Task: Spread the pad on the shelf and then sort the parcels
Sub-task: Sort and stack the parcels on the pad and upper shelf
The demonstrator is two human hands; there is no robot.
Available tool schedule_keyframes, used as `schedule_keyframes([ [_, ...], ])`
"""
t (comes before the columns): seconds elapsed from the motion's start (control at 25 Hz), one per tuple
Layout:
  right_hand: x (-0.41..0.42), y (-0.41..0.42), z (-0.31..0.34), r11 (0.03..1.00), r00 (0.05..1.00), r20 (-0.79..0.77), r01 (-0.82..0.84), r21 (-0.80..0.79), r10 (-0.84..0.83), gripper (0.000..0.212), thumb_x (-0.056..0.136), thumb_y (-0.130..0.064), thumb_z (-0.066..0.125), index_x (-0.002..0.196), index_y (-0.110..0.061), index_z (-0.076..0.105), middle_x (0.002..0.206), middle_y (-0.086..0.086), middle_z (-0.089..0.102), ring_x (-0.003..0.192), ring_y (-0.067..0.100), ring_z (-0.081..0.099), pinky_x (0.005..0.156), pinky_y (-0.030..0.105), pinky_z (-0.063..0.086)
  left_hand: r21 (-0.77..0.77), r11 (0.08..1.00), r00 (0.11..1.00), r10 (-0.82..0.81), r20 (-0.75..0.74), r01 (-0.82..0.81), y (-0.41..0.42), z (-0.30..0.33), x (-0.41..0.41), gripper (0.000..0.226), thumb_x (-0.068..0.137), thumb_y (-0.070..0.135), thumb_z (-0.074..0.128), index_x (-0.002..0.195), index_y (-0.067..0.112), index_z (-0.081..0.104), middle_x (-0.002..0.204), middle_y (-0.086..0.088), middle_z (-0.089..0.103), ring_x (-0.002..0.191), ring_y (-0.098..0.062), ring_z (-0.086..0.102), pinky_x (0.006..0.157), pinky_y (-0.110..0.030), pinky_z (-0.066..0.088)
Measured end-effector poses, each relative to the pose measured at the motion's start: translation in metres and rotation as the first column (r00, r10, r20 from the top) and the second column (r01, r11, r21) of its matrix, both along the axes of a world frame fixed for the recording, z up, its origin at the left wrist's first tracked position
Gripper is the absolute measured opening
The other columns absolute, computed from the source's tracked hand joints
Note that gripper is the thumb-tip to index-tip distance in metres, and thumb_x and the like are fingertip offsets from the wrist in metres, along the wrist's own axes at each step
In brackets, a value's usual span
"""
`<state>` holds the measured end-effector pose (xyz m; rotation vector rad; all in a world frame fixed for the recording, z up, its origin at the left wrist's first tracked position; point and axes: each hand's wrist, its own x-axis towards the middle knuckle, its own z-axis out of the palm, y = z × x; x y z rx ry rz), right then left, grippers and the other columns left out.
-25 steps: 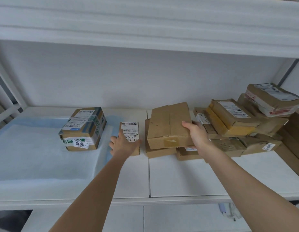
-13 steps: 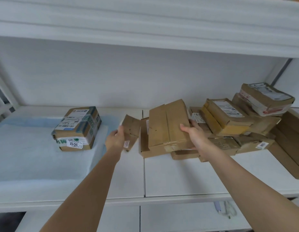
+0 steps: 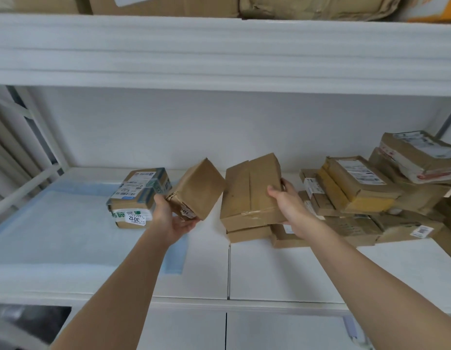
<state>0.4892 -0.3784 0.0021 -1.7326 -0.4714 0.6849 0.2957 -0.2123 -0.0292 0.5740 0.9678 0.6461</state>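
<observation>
A pale blue pad (image 3: 57,231) lies spread over the left half of the white shelf (image 3: 282,271). A taped, labelled parcel (image 3: 138,195) sits on the pad. My left hand (image 3: 169,218) holds a small brown box (image 3: 198,189) tilted in the air just right of that parcel. My right hand (image 3: 286,203) grips the right edge of a flat brown parcel (image 3: 249,193), lifted at an angle off a thin parcel (image 3: 248,233) beneath it. A heap of several brown parcels (image 3: 358,193) fills the shelf's right side.
An upper shelf board (image 3: 219,51) hangs close overhead, with more cartons (image 3: 295,6) on top of it. The shelf's metal frame (image 3: 22,193) stands at the left. Bare white shelf surface lies in front of my hands.
My left hand has lifted the small box off the shelf and turned it, label side down. My right hand has raised the flat parcel higher. The view shifted upward.
</observation>
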Motion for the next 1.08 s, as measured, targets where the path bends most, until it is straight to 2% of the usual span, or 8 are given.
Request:
schedule_keyframes([
  [0.24, -0.013, 0.002, -0.009, 0.997, 0.998, 0.018, -0.069, 0.021, 0.068, 0.062, 0.100, -0.035, 0.049, 0.152, -0.037, 0.016, 0.150, -0.006, 0.037, 0.117, 0.014, 0.047, 0.090, 0.030, 0.041, 0.384, 0.901, 0.969, -0.127, -0.212, 0.202, -0.034, 0.037, 0.015, 0.029, 0.096, 0.042, 0.044, 0.093, 0.020, 0.061, 0.089, -0.001, 0.061, 0.091, -0.023, 0.058, 0.089, -0.037, 0.045],
  [0.36, -0.010, -0.003, -0.011, 0.997, 0.997, -0.048, -0.065, 0.035, 0.066, 0.064, 0.095, -0.050, 0.051, 0.150, -0.040, 0.020, 0.149, -0.006, 0.040, 0.127, 0.020, 0.048, 0.094, 0.035, 0.046, 0.504, 0.777, 0.912, -0.221, -0.345, 0.378, -0.047, 0.043, 0.032, 0.036, 0.098, 0.045, 0.043, 0.115, 0.023, 0.066, 0.102, 0.003, 0.066, 0.097, -0.019, 0.060, 0.095, -0.038, 0.042],
  [0.48, -0.002, -0.013, -0.013, 0.996, 0.991, -0.102, -0.087, -0.002, 0.086, 0.069, 0.086, -0.069, 0.047, 0.146, -0.046, 0.025, 0.148, -0.010, 0.042, 0.130, 0.022, 0.048, 0.103, 0.049, 0.045, 0.595, 0.724, 0.926, -0.171, -0.336, 0.349, -0.054, 0.041, 0.045, 0.051, 0.092, 0.025, 0.064, 0.139, 0.015, 0.045, 0.106, -0.005, 0.066, 0.090, -0.021, 0.067, 0.091, -0.038, 0.053],
  [0.68, 0.012, -0.036, -0.012, 0.996, 0.971, -0.223, -0.092, 0.001, 0.090, 0.063, 0.083, -0.075, 0.042, 0.138, -0.046, 0.038, 0.134, -0.011, 0.057, 0.113, 0.018, 0.061, 0.087, 0.045, 0.055, 0.471, 0.810, 0.933, -0.260, -0.247, 0.350, -0.072, 0.045, 0.060, 0.054, 0.092, 0.036, 0.062, 0.129, 0.000, 0.048, 0.105, -0.014, 0.070, 0.086, -0.023, 0.071, 0.071, -0.029, 0.059],
  [0.76, 0.018, -0.046, -0.012, 0.996, 0.946, -0.311, -0.087, 0.022, 0.089, 0.055, 0.085, -0.074, 0.040, 0.132, -0.046, 0.045, 0.120, -0.011, 0.066, 0.099, 0.017, 0.069, 0.074, 0.040, 0.059, 0.468, 0.828, 0.948, -0.228, -0.222, 0.308, -0.079, 0.046, 0.068, 0.050, 0.096, 0.044, 0.051, 0.123, 0.001, 0.055, 0.109, -0.013, 0.068, 0.087, -0.025, 0.070, 0.075, -0.030, 0.058],
  [0.88, 0.031, -0.061, -0.015, 0.992, 0.901, -0.418, -0.083, 0.092, 0.115, 0.054, 0.086, -0.074, 0.037, 0.126, -0.042, 0.054, 0.112, -0.004, 0.072, 0.097, 0.020, 0.072, 0.080, 0.046, 0.058, 0.515, 0.817, 0.925, -0.054, -0.377, 0.257, -0.087, 0.044, 0.075, 0.048, 0.097, 0.046, 0.047, 0.126, 0.008, 0.055, 0.108, -0.006, 0.059, 0.092, -0.023, 0.059, 0.087, -0.035, 0.050],
  [0.96, 0.037, -0.068, -0.016, 0.985, 0.876, -0.459, -0.091, 0.146, 0.149, 0.053, 0.089, -0.073, 0.034, 0.122, -0.039, 0.058, 0.110, -0.002, 0.073, 0.099, 0.021, 0.071, 0.088, 0.047, 0.056, 0.393, 0.841, 0.874, -0.175, -0.453, 0.372, -0.097, 0.040, 0.071, 0.048, 0.090, 0.054, 0.054, 0.120, 0.017, 0.059, 0.107, -0.004, 0.061, 0.099, -0.024, 0.058, 0.088, -0.040, 0.048],
  [1.08, 0.040, -0.074, -0.017, 0.980, 0.882, -0.431, -0.146, 0.132, 0.190, 0.048, 0.093, -0.069, 0.033, 0.119, -0.039, 0.060, 0.109, -0.002, 0.074, 0.099, 0.021, 0.071, 0.089, 0.048, 0.056, 0.205, 0.852, 0.865, -0.425, -0.268, 0.482, -0.120, 0.034, 0.067, 0.037, 0.086, 0.055, 0.060, 0.108, 0.025, 0.068, 0.103, -0.006, 0.074, 0.097, -0.028, 0.068, 0.085, -0.049, 0.052],
])
